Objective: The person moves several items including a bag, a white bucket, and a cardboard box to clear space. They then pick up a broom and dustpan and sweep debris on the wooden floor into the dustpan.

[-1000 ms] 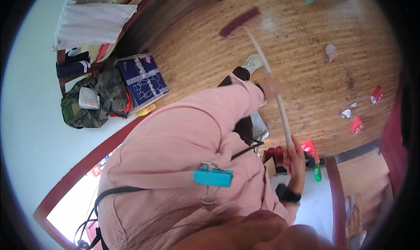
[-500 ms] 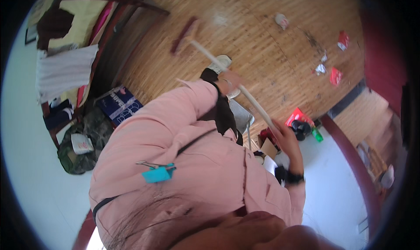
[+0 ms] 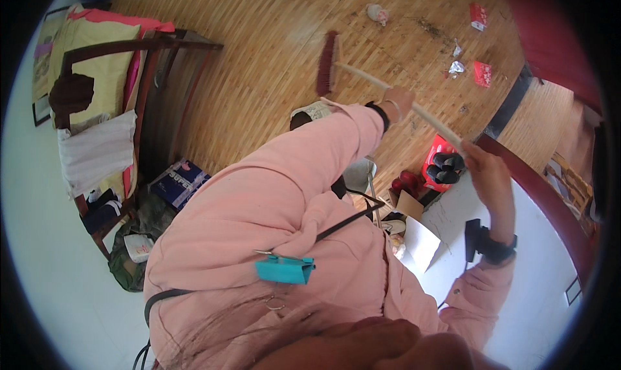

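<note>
Both my hands grip a broom with a pale wooden handle (image 3: pixel 435 121) and a dark red bristle head (image 3: pixel 328 64). The head meets the wooden floor ahead, left of the hands. My left hand (image 3: pixel 398 102) is wrapped round the middle of the handle. Closer to me, my right hand (image 3: pixel 486 171) is closed round the upper end. Litter lies on the floor to the right of the bristles: a crumpled pale bag (image 3: pixel 377 14), a red packet (image 3: pixel 478 17), a second red packet (image 3: pixel 482 74) and silvery scraps (image 3: pixel 457 67). Dark crumbs are scattered between them.
A wooden bed frame (image 3: pixel 143 43) with yellow bedding stands at the left. Beside it are a blue box (image 3: pixel 180 184) and a dark bag (image 3: pixel 127 270). Dark slippers (image 3: pixel 445 167), an opened cardboard box (image 3: pixel 409 206) and a metal-legged stool (image 3: pixel 359 174) sit near my right. A dark threshold strip (image 3: pixel 508 105) crosses the doorway.
Both hands and the broom have swung to the right. The bristle head has moved right, nearer the litter, and my right arm reaches further out. Both hands keep their grip.
</note>
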Action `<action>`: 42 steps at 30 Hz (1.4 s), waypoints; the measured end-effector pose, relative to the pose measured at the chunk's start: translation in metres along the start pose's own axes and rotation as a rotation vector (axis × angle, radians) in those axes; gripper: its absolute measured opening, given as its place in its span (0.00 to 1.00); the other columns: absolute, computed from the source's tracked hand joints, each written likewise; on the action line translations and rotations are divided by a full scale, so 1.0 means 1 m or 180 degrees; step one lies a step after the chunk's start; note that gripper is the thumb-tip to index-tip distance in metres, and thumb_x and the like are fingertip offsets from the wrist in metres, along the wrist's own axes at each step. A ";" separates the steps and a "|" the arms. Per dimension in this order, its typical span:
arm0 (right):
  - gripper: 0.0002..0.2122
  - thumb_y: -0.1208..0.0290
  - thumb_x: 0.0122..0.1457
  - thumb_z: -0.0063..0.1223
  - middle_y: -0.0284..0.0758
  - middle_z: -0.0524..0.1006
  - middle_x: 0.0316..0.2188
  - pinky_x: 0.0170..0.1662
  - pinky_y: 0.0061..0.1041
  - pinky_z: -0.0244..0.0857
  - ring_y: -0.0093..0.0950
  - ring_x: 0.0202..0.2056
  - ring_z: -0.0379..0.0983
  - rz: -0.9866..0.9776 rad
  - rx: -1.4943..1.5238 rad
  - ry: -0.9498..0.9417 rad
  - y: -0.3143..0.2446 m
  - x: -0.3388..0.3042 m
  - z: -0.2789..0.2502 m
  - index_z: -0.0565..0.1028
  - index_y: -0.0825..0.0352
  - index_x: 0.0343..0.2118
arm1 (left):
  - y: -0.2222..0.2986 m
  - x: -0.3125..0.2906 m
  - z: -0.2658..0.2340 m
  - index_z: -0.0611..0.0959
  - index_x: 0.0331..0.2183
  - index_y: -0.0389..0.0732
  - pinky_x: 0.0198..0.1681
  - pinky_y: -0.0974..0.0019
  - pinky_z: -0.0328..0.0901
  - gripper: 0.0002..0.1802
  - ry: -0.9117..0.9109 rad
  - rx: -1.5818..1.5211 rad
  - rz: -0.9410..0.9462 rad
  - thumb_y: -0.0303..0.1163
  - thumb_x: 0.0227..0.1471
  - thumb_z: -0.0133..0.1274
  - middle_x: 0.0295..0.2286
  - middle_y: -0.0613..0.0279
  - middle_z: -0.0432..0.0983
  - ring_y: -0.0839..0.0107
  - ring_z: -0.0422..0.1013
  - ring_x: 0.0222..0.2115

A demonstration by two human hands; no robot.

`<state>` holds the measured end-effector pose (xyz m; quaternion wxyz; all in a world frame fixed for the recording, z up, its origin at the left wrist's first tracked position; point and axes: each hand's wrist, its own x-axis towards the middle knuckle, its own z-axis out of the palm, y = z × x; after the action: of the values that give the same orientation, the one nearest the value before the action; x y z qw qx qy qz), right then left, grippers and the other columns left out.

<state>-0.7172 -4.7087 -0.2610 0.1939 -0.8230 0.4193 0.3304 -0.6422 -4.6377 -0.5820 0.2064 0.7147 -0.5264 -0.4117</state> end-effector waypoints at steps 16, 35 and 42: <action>0.15 0.66 0.56 0.48 0.31 0.73 0.25 0.29 0.20 0.63 0.19 0.24 0.66 0.0036 0.2424 -0.0336 0.021 0.113 0.039 0.71 0.66 0.45 | -0.089 0.065 -0.108 0.81 0.25 0.44 0.32 0.56 0.66 0.08 -0.0331 0.1052 -0.0196 0.36 0.40 0.55 0.27 0.53 0.76 0.56 0.72 0.31; 0.12 0.71 0.55 0.45 0.42 0.71 0.21 0.27 0.31 0.59 0.35 0.22 0.67 0.0852 0.0354 0.0878 0.080 0.010 -0.075 0.73 0.61 0.43 | 0.113 0.177 -0.055 0.78 0.30 0.47 0.31 0.57 0.66 0.08 -0.0237 0.1344 0.2189 0.38 0.45 0.51 0.25 0.59 0.76 0.59 0.72 0.29; 0.16 0.75 0.51 0.50 0.38 0.66 0.22 0.26 0.32 0.60 0.37 0.23 0.65 0.1816 0.1201 0.0888 0.037 -0.151 -0.019 0.71 0.57 0.45 | 0.133 0.084 -0.042 0.76 0.27 0.45 0.27 0.56 0.63 0.10 -0.1112 0.1189 0.3867 0.38 0.40 0.52 0.20 0.64 0.72 0.62 0.71 0.25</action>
<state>-0.8051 -4.6562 -0.1420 0.1832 -0.6599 0.7079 0.1727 -0.6771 -4.7691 -0.4923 0.1861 0.2369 -0.9245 -0.2336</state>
